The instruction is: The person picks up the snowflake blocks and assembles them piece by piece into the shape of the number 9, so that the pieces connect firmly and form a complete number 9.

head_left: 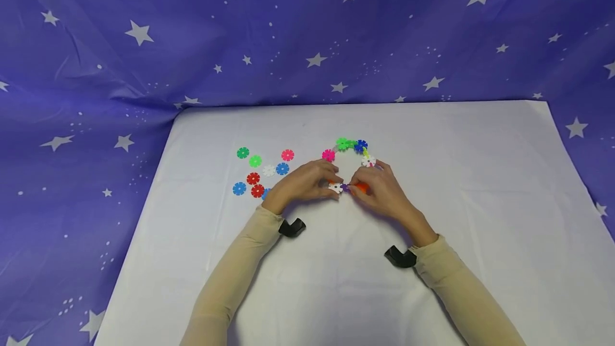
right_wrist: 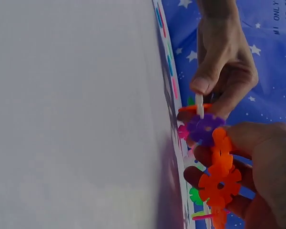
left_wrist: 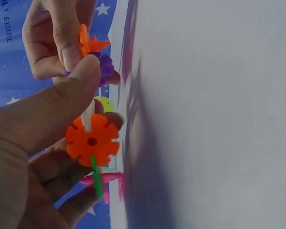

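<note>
A loop of slotted plastic flower discs stands between the two hands, with green discs (head_left: 343, 144), a dark blue disc (head_left: 361, 146) and a pink disc (head_left: 329, 155) along its far side. My left hand (head_left: 307, 180) pinches a white disc (head_left: 335, 188) between thumb and fingers. An orange disc (left_wrist: 92, 140) joins that white one, with a green disc (left_wrist: 97, 176) below. My right hand (head_left: 384, 188) grips a purple disc (right_wrist: 206, 129) and the orange discs (right_wrist: 220, 185) linked to it. The white disc's edge meets the purple disc; how deeply they interlock, I cannot tell.
Loose discs lie left of the hands, among them a red disc (head_left: 253, 178), a blue disc (head_left: 239, 188), a green disc (head_left: 243, 152) and a pink disc (head_left: 287, 155). A white cloth covers the table (head_left: 480, 175); a starry purple curtain (head_left: 288, 31) hangs behind.
</note>
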Motion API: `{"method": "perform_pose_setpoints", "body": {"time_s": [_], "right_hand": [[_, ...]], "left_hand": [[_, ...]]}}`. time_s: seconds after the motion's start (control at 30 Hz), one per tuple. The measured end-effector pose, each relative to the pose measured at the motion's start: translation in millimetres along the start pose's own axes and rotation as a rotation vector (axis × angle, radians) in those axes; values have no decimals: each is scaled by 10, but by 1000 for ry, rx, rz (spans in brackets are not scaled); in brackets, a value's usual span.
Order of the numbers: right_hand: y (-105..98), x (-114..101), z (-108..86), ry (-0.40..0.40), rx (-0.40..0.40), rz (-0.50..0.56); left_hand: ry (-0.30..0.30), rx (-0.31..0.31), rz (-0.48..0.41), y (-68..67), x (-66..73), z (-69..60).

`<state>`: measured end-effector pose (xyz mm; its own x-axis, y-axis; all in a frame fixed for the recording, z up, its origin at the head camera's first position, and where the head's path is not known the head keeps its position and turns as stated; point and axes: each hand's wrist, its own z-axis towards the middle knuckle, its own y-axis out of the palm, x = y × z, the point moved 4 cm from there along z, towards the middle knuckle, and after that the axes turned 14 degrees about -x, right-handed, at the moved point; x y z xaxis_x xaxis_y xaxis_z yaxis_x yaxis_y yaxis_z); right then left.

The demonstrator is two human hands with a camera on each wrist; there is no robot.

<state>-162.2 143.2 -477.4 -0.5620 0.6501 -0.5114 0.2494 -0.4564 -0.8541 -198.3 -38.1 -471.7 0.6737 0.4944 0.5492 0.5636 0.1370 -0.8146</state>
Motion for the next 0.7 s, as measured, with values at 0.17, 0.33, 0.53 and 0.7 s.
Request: {"method": "perform_pose_setpoints", "body": {"time_s": [0.17,0.33,0.53,0.7], "right_hand": [[20,-10,10,5,25,14],[29,-28,6,1,52,-6],[67,-29,15,-47,143,2],[75,-43,17,-78,220,64]], "left_hand": [[29,41,6,1,-22,10],[72,72,12,13,-29,25],[95,107,-15,47,-14,34],[104,127,-120,66,-26,20]]}}
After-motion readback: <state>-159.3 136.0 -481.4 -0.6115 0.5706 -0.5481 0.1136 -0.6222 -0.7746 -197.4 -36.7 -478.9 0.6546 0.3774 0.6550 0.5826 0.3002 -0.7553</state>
